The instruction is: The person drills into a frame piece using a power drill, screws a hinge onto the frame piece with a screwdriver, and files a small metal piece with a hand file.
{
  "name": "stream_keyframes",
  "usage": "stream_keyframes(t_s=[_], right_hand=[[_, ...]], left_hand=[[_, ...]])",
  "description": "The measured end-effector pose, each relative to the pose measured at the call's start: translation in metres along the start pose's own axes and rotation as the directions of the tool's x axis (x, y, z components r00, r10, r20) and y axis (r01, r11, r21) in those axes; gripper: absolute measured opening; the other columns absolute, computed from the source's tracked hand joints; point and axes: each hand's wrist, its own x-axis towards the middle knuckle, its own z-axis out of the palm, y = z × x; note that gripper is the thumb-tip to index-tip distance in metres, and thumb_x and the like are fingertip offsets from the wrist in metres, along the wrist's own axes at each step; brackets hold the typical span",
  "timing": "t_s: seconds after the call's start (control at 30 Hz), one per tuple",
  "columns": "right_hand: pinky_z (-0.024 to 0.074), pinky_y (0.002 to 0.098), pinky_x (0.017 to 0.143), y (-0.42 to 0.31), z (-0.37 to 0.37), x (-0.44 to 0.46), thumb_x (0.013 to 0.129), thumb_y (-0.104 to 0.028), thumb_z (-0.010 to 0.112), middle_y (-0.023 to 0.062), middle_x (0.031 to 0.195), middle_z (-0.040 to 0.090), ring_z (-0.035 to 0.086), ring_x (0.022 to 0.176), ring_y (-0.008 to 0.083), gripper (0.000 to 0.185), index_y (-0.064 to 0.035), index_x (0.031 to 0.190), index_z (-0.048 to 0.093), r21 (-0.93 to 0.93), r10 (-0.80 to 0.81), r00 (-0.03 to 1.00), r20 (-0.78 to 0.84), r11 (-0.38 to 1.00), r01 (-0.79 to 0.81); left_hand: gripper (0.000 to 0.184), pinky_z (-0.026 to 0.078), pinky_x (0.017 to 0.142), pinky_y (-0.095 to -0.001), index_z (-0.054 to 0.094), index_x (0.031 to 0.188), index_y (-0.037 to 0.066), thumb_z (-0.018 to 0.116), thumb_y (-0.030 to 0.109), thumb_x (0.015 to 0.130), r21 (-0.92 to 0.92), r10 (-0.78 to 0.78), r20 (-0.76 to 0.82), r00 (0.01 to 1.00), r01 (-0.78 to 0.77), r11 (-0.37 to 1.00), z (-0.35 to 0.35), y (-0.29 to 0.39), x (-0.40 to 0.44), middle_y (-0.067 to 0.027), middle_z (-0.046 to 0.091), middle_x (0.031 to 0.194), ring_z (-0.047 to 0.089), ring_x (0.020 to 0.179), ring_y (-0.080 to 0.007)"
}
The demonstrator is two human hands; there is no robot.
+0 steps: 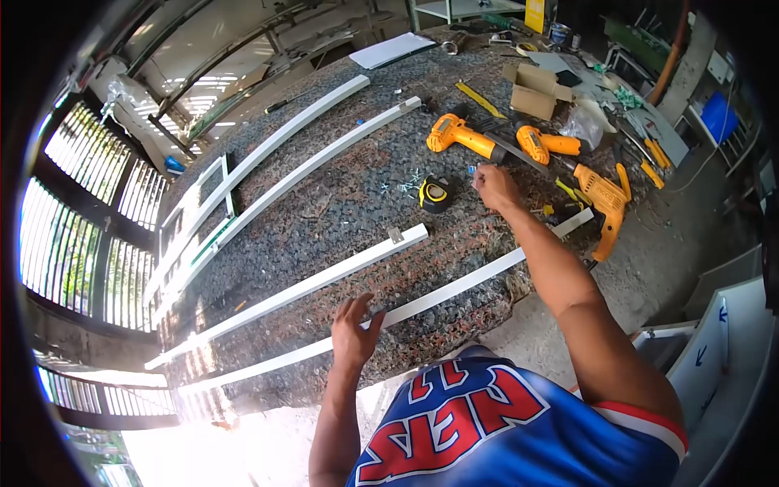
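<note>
My left hand [354,331] has its fingers apart and holds nothing, close beside the nearest white bar [454,288]. My right hand [497,188] is over the tabletop below the orange cordless drill [464,138]. Its fingers are curled together; what they hold, if anything, is too small to make out. A small blue item [472,170] shows at the fingertips. To the left of that hand lie a black and yellow tape measure [436,195] and a scatter of small screws [404,185]. A second white bar [324,280] carries a small metal bracket [395,235] near its end.
Two more white bars [268,154] [324,150] lie farther back. Right of my hand are another orange cordless drill [548,144] and an orange corded drill [604,199]. Behind them stand an open cardboard box [535,93] and a yellow strip [479,99]. White panels [730,357] stand at lower right.
</note>
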Motion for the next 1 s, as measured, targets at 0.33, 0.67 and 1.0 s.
stream_keyframes(t_s=[0.33, 0.67, 1.0], right_hand=[[0.0558, 0.0263, 0.056, 0.005, -0.058, -0.105, 0.096, -0.006, 0.064, 0.0099, 0.079, 0.073, 0.07, 0.065, 0.013, 0.017, 0.0055, 0.106, 0.07, 0.797, -0.065, 0.906, 0.419, 0.504, -0.333], [0.0564, 0.0264, 0.059, 0.004, -0.081, -0.147, 0.099, -0.006, 0.065, 0.0102, 0.081, 0.072, 0.07, 0.069, 0.0134, 0.029, 0.002, 0.125, 0.055, 0.72, -0.281, 0.783, 0.556, 0.634, -0.284], [0.0505, 0.0483, 0.101, 0.107, -0.142, -0.026, 0.093, -0.015, 0.071, 0.0233, 0.133, 0.063, 0.06, 0.122, 0.0421, 0.064, -0.0033, 0.149, 0.043, -0.221, 0.004, 0.98, 0.198, 0.974, 0.041]], left_hand=[[0.05, 0.051, 0.093, -0.0463, 0.063, 0.131, 0.009, 0.079, 0.017, 0.084, -0.073, 0.289, 0.012, 0.957, -0.287, 0.955, 0.074, 0.103, 0.072, -0.0178, 0.063, 0.124, 0.062, 0.112, -0.0384], [0.019, 0.053, 0.083, -0.0426, 0.071, 0.104, 0.009, 0.074, 0.008, 0.085, 0.074, 0.606, 0.144, 0.782, -0.619, 0.782, 0.093, 0.145, 0.074, -0.0085, 0.069, 0.104, 0.067, 0.094, -0.0289], [0.016, 0.046, 0.067, -0.0271, 0.062, 0.094, 0.009, 0.065, 0.022, 0.103, -0.97, -0.377, 0.209, 0.902, 0.24, 0.037, 0.081, 0.1, 0.02, 0.0002, 0.061, 0.076, 0.055, 0.069, -0.0102]])
